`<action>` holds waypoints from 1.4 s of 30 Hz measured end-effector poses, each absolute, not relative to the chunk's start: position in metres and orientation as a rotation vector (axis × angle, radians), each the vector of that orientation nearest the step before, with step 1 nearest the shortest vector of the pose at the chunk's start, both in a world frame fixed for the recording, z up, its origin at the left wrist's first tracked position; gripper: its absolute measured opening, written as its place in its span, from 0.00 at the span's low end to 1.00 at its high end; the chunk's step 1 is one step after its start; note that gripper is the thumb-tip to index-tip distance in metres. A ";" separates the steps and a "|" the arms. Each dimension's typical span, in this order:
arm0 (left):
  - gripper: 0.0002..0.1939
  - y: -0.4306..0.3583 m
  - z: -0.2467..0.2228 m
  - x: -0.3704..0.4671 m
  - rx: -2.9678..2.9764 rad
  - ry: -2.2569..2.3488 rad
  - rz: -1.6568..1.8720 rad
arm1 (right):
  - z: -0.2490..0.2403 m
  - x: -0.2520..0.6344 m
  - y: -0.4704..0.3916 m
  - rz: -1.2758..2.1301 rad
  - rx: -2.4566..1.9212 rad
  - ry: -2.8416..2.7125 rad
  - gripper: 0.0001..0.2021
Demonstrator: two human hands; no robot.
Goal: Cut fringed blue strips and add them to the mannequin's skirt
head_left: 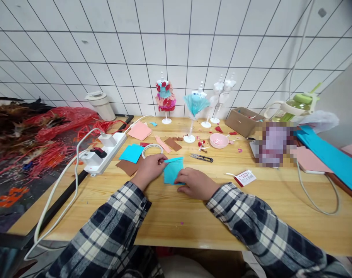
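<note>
A light blue paper square [172, 172] with a folded strip along its top edge lies between my hands on the wooden table [170, 227]. My left hand [149, 168] pinches its upper left corner. At the paper's lower right side, my right hand [195, 183] holds the edge between closed fingers. Beyond my left hand are a roll of white tape [145, 148], a stack of bright blue squares [130, 153] and brown paper [126, 167]. Small black snips [201, 157] rest beyond my right hand.
Small white dress-form stands, one with a teal paper skirt [196, 103] and one with a pink and red dress [165, 96], stand near the tiled wall. A pink bowl [219, 140], cardboard box [243, 121], power strip [106, 154] and glue tube [245, 178] surround the work area.
</note>
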State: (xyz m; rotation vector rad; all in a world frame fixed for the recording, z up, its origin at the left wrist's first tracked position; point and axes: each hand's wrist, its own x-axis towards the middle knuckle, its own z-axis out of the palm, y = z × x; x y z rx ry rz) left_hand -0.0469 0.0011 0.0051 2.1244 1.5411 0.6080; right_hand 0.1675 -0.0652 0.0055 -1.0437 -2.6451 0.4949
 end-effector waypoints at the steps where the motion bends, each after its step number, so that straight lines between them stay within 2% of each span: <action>1: 0.13 0.003 0.005 -0.048 2.131 1.590 0.610 | 0.006 0.167 -0.066 0.509 -1.039 -2.656 0.11; 4: 0.12 0.005 0.009 -0.051 2.214 1.652 0.764 | 0.011 0.169 -0.069 0.515 -1.040 -2.692 0.10; 7: 0.11 -0.004 0.021 -0.048 2.399 1.453 0.918 | 0.013 0.172 -0.070 0.437 -1.094 -2.703 0.08; 10: 0.08 -0.023 0.033 -0.037 2.576 0.996 0.632 | 0.011 0.179 -0.067 0.353 -1.153 -2.666 0.08; 13: 0.05 -0.039 0.036 -0.022 2.677 0.821 0.360 | 0.006 0.183 -0.063 0.331 -1.192 -2.622 0.09; 21: 0.08 -0.041 0.025 -0.016 2.762 1.004 0.149 | 0.009 0.182 -0.061 0.359 -1.350 -2.616 0.08; 42: 0.12 -0.038 0.027 -0.016 2.819 0.991 0.202 | 0.015 0.177 -0.065 0.277 -1.530 -2.590 0.11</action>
